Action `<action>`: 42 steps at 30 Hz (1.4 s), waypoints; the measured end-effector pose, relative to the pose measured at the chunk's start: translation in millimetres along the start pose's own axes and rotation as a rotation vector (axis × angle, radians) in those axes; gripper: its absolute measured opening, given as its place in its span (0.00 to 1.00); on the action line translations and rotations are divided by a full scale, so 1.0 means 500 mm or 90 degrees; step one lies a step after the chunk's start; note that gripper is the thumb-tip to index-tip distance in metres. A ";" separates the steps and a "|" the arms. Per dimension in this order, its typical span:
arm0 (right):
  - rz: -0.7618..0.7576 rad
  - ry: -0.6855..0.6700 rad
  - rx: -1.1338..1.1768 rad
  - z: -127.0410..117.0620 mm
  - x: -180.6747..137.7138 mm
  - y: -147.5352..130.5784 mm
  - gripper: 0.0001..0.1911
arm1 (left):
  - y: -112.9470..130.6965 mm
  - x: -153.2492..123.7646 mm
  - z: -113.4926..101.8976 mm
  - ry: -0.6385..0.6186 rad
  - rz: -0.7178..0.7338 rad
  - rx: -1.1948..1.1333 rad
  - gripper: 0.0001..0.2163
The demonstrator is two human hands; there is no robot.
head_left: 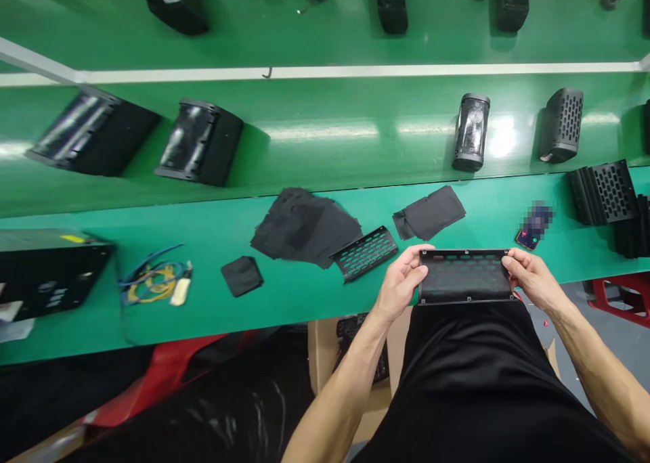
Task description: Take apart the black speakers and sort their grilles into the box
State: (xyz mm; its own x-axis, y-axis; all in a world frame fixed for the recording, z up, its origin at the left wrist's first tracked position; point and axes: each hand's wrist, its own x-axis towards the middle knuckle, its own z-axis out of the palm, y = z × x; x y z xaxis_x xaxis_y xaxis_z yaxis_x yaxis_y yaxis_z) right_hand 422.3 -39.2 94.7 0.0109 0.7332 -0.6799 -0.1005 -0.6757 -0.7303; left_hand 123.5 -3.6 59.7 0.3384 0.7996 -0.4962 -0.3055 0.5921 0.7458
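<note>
Between my two hands is a black perforated cover (466,278), its inner side up, with dark thin sheet material lying over the holes. My left hand (399,281) grips its left end, thumb on top. At the right end, my right hand (531,277) pinches the corner between thumb and fingers. The cover is held over the front edge of the green table. Just left of it lies another black perforated cover (366,253), green showing through its slots. Black fabric-like sheets (307,226) are spread behind that one, and a smaller stack of black sheets (431,212) lies beyond my hands.
On the right stand stacked perforated covers (604,192) and a phone (533,227). A small black square pile (242,276), coiled cables (157,280) and a black box (51,273) are leftward. Speaker-like housings (471,133) stand on the shelf behind. A cardboard box (322,355) sits below the table.
</note>
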 end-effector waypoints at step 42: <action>-0.013 -0.009 -0.004 -0.002 0.008 -0.026 0.29 | 0.032 -0.007 0.003 0.030 0.124 0.189 0.24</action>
State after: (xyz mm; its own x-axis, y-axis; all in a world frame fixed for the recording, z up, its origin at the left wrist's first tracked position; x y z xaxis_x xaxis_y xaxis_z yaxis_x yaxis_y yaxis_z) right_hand 424.6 -27.3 101.5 -0.0004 0.7483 -0.6634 -0.0944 -0.6605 -0.7449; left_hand 118.6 3.1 74.1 0.2553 0.9026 -0.3467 -0.0862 0.3784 0.9216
